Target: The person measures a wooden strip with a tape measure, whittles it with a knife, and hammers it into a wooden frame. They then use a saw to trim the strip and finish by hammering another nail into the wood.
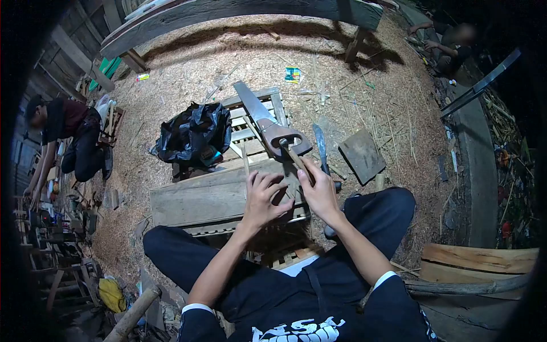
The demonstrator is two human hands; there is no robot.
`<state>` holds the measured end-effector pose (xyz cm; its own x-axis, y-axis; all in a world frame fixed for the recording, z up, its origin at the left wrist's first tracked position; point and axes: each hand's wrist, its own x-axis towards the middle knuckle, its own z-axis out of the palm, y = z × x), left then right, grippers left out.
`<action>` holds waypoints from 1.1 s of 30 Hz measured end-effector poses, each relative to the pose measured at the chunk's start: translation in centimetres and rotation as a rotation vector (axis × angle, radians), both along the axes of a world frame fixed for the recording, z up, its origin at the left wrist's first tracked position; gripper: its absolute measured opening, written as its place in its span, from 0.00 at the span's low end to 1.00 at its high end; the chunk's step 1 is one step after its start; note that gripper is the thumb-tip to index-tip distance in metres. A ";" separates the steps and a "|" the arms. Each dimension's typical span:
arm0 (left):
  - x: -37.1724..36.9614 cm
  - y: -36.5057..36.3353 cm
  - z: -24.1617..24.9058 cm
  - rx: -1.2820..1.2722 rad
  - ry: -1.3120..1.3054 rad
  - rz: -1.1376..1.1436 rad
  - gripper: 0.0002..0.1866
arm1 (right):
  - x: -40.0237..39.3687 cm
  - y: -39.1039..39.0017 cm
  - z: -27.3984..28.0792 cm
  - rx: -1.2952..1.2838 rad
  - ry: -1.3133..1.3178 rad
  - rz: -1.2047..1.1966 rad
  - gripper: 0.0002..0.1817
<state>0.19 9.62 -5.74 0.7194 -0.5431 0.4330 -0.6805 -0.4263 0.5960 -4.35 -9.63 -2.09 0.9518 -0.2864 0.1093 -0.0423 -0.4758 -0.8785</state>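
Observation:
My right hand point(320, 192) is closed round the wooden handle of a hammer point(293, 157), whose small dark head points away from me. My left hand point(263, 199) hovers over the wooden board point(196, 202) with its fingers apart and partly curled. Just beyond its fingertips stands a thin wooden strip point(245, 159); whether they touch is hard to see. A handsaw point(259, 111) with a brown handle lies across the slatted wooden pallet point(276, 102) ahead. To the right of the hammer rests a large knife point(320, 145) with a bluish blade.
A black plastic bag point(194, 134) sits left of the saw. On the shavings-covered ground lies a square wooden block point(362, 157). A long bench point(239, 25) spans the far side. One person point(71, 134) bends down at left; another point(447, 48) sits far right.

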 end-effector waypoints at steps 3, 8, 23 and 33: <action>0.3 0.0 -0.1 -0.018 0.031 -0.027 0.24 | -0.1 0.5 0.6 0.004 0.102 -0.007 0.25; 0.4 0.0 -0.3 -0.018 0.020 -0.013 0.24 | 0.3 0.3 -0.5 0.007 0.045 -0.003 0.25; 1.0 0.8 1.3 0.066 0.055 -0.094 0.19 | 0.1 -0.8 1.0 0.013 0.088 -0.038 0.25; 1.1 1.1 1.1 0.060 -0.008 -0.105 0.23 | -0.5 -0.9 0.2 -0.057 0.005 -0.059 0.24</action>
<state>1.24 10.70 -4.65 0.6536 -0.6408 0.4027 -0.7280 -0.3869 0.5659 -4.88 -10.53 -1.91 0.9341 -0.3357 0.1218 -0.0766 -0.5214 -0.8499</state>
